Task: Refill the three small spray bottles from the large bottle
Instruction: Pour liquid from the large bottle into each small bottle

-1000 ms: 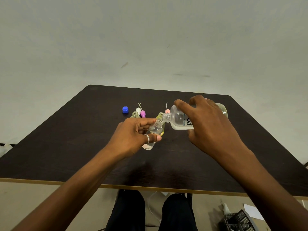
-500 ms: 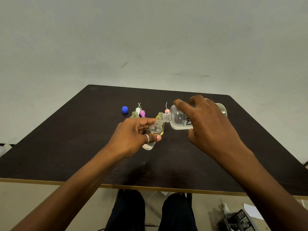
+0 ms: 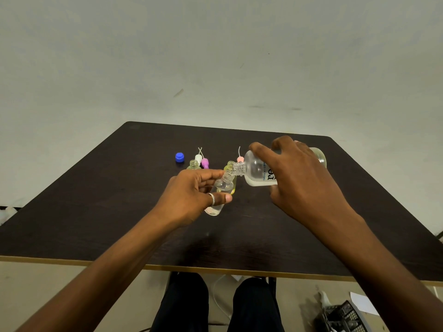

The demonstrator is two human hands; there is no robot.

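Observation:
My right hand (image 3: 297, 178) grips the large clear bottle (image 3: 257, 172), tipped on its side with its open neck pointing left. Its mouth meets the mouth of a small clear spray bottle (image 3: 221, 190), which my left hand (image 3: 191, 197) holds tilted just above the dark table (image 3: 96, 212). Behind it a yellowish small bottle (image 3: 227, 169) stands open, mostly hidden. A third small open bottle (image 3: 194, 164) stands further left. Beside them lie a white spray head (image 3: 198, 157), a purple spray head (image 3: 205, 162) and a pink spray head (image 3: 240, 159).
A blue cap (image 3: 179, 157) lies on the table left of the small bottles. My knees (image 3: 215, 305) show below the table's front edge. A black basket (image 3: 345, 317) and paper lie on the floor at the lower right.
Almost nothing has moved. Both hands keep their hold, and the large bottle stays tipped against the small bottle's mouth.

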